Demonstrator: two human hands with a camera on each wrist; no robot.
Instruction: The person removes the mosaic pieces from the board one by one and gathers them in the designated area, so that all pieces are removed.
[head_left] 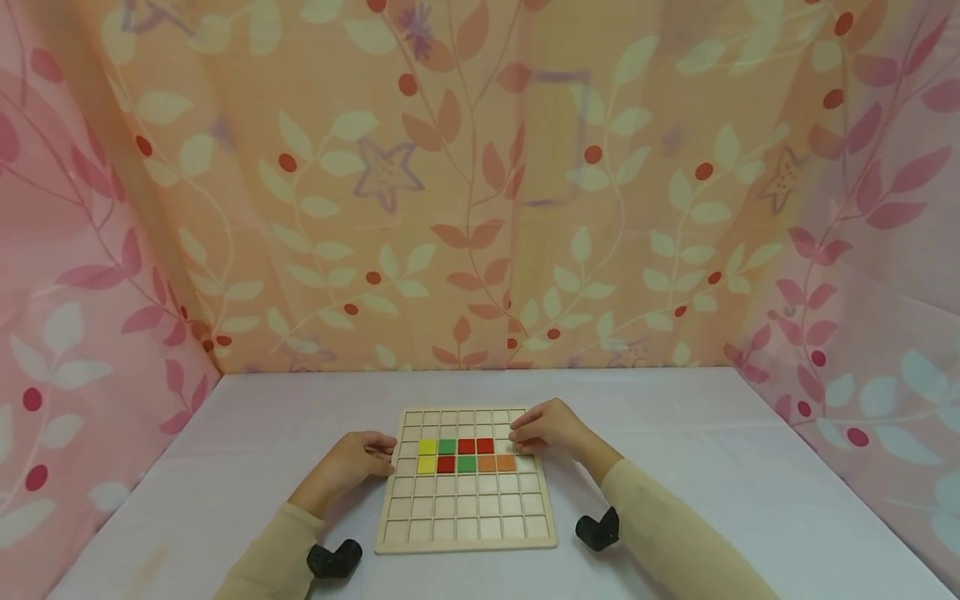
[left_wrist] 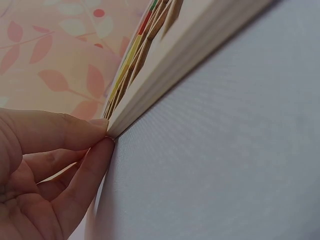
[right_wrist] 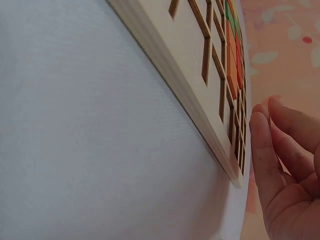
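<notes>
A pale wooden grid board [head_left: 467,546] lies flat on the white-covered table. Two adjoining rows in its upper half hold square tiles: yellow [head_left: 427,464], green [head_left: 447,447], red [head_left: 466,447] and orange [head_left: 507,462]. At the board's left edge, my left hand [head_left: 352,462] pinches the rim between thumb and finger, shown close up in the left wrist view. My right hand [head_left: 553,427] is over the upper right edge, its loosely bent fingertips [right_wrist: 260,122] above the cells near the end of the upper tile row. No tile shows between those fingers.
White cloth [head_left: 637,400] covers the table around the board. Patterned orange and pink curtains [head_left: 465,183] enclose the back and both sides. A black device sits at the left wrist [head_left: 333,558] and another at the right wrist [head_left: 597,529].
</notes>
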